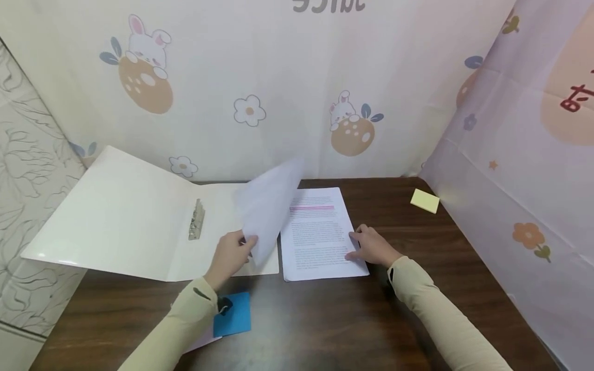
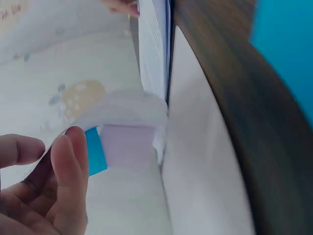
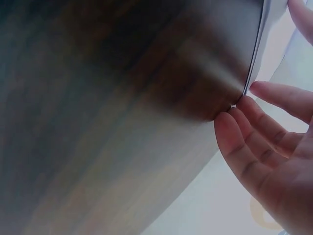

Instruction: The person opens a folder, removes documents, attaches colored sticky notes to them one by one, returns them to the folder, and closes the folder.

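Observation:
My left hand (image 1: 232, 255) pinches the lower edge of a lifted white sheet of paper (image 1: 269, 206), which bends up and to the right. In the left wrist view, its thumb and fingers grip the sheet's edge. A blue square note (image 2: 96, 156) and a lilac note (image 2: 128, 146) show there against pale paper. My right hand (image 1: 375, 247) rests at the right edge of a stack of printed pages (image 1: 317, 237) with pink-highlighted lines. In the right wrist view its fingertips (image 3: 229, 129) touch the stack's edge. Left of the stack lies an open white ring binder (image 1: 125, 221) with a metal clip (image 1: 197, 220).
Blue sticky notes (image 1: 234, 314) lie near the front beneath my left wrist, with a lilac piece (image 1: 204, 340) partly hidden by the sleeve. A yellow sticky pad (image 1: 424, 201) sits at the back right of the dark wooden table (image 1: 325, 324). Patterned curtains (image 1: 287, 77) border the table.

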A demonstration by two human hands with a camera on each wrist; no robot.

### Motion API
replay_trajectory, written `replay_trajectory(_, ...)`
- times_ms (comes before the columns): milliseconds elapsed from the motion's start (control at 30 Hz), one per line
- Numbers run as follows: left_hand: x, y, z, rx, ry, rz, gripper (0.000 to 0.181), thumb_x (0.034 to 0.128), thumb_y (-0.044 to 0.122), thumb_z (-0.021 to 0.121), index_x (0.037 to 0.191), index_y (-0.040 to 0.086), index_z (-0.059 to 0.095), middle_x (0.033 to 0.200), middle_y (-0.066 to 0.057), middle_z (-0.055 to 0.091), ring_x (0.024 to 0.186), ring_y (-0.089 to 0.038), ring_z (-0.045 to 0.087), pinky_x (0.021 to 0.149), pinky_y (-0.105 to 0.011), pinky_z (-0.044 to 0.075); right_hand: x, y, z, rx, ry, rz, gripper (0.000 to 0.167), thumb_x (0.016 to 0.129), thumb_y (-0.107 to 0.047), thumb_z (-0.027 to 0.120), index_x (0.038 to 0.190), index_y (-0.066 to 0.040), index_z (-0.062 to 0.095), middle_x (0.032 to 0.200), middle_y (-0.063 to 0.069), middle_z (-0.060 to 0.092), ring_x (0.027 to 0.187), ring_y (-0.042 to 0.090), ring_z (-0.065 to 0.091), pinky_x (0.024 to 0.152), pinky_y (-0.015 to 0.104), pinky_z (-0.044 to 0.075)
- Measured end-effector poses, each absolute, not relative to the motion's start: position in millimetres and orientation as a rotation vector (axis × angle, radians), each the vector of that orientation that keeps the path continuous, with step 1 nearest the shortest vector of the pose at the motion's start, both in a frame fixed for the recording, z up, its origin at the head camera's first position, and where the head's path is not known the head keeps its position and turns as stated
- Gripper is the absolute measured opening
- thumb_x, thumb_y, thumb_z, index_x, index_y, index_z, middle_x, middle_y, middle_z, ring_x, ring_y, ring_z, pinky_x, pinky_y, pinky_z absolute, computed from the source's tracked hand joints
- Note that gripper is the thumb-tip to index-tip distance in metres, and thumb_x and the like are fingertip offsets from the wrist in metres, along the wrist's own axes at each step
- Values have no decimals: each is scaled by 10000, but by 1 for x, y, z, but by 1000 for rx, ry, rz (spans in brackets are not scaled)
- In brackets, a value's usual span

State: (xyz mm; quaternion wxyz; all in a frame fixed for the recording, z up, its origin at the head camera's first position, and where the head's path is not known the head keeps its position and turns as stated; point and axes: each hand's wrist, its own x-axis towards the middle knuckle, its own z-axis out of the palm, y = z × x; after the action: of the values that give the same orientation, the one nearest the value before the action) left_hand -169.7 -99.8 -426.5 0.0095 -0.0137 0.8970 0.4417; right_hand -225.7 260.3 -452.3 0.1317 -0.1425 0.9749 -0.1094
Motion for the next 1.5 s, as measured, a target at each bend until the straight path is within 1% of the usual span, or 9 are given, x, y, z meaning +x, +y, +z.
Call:
replay_trajectory(133,-167,-123,-432,-139,2730,1405,331,971,261,544,947,-50,653,751,-120,712,619,-162,672,599,-289,559,-227,259,-449,-393,2829,-327,786,780,-372,802,1391,17,499,1272,227,494,1046,310,466,886,454,455)
replay_trajectory(367,-161,-162,-439,-223,2571,1370,365,987,244,500,1132,-69,620,944,-182,719,700,-183,692,642,-335,590,-228,257,-445,-391,2837,-327,774,790,-362,796,1389,25,497,1297,239,483,1075,324,466,911,470,453)
replay_trajectory(567,-162,-174,-437,-217,2656,1282,378,983,274,513,1128,-47,649,984,-182,730,728,-173,694,646,-324,583,-229,257,-444,-377,2833,-336,766,795,-353,793,1389,28,496,1302,238,479,1090,328,461,925,482,449)
replay_trajectory(700,-162,-157,-439,-106,2737,1296,327,978,268,542,1095,-5,676,942,-133,734,729,-157,678,646,-289,550,-229,258,-446,-364,2823,-347,769,794,-348,795,1391,31,493,1296,234,476,1085,324,452,920,480,447)
replay_trajectory(833,-161,-129,-442,104,2777,1300,244,969,245,577,1044,52,705,892,-63,727,723,-136,652,643,-274,516,-229,258,-450,-351,2812,-356,770,795,-353,794,1395,23,491,1303,227,473,1092,319,448,920,474,446)
replay_trajectory(967,-164,-99,-445,320,2780,1151,191,949,227,608,1038,99,718,953,-25,725,823,-139,640,741,-330,536,-227,255,-451,-335,2801,-363,761,799,-348,791,1391,25,495,1309,231,471,1109,330,449,935,488,442)
replay_trajectory(1167,-175,-63,-448,575,2712,814,249,903,221,661,1110,91,711,1113,-79,691,976,-224,617,881,-413,521,-225,252,-449,-341,2808,-334,731,809,-333,783,1371,47,509,1299,258,474,1128,364,461,942,514,438)
replay_trajectory(1300,-178,-48,-453,745,2714,682,291,873,210,710,1126,68,710,1198,-114,668,1081,-261,599,974,-426,488,-224,251,-448,-325,2810,-334,728,812,-326,782,1373,48,506,1292,257,474,1119,358,459,941,509,438)
replay_trajectory(1500,-178,-41,-458,757,2752,626,301,871,227,714,1122,59,712,1200,-131,641,1087,-273,542,949,-407,473,-225,252,-449,-299,2811,-355,737,809,-327,783,1380,43,499,1254,241,485,1093,343,461,927,500,438)
